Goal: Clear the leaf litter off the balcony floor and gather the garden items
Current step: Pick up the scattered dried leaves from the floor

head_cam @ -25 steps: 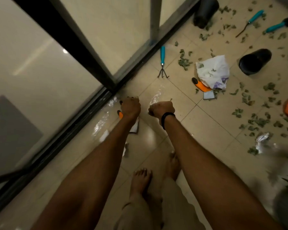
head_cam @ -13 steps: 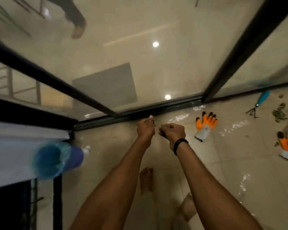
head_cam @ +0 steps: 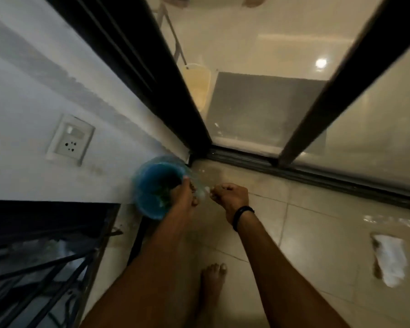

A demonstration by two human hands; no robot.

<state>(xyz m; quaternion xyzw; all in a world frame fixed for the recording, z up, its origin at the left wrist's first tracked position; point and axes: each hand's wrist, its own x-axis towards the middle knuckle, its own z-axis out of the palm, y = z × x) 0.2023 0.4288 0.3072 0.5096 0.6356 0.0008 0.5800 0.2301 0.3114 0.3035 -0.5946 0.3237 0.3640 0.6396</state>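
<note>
A blue bin (head_cam: 149,185) stands in the floor corner by the white wall, lined with a clear plastic bag (head_cam: 200,187); green leaf bits (head_cam: 162,197) lie inside it. My left hand (head_cam: 184,197) hovers over the bin's right rim with fingers curled, pinching the clear plastic. Just to its right, my right hand (head_cam: 231,197), with a black wristband, is curled and pinches the same film. The image is blurred, so the exact grip is hard to read.
A black sliding glass door frame (head_cam: 317,176) runs along the far side. The white wall carries a socket plate (head_cam: 69,140). A dark metal railing (head_cam: 40,263) fills the lower left. A white object (head_cam: 388,263) lies on the tiles at right. My bare foot (head_cam: 212,282) stands below.
The view has swung left from the littered floor to the corner. Both hands, kept close together and curled, have travelled to the blue bin and now sit over its rim.
</note>
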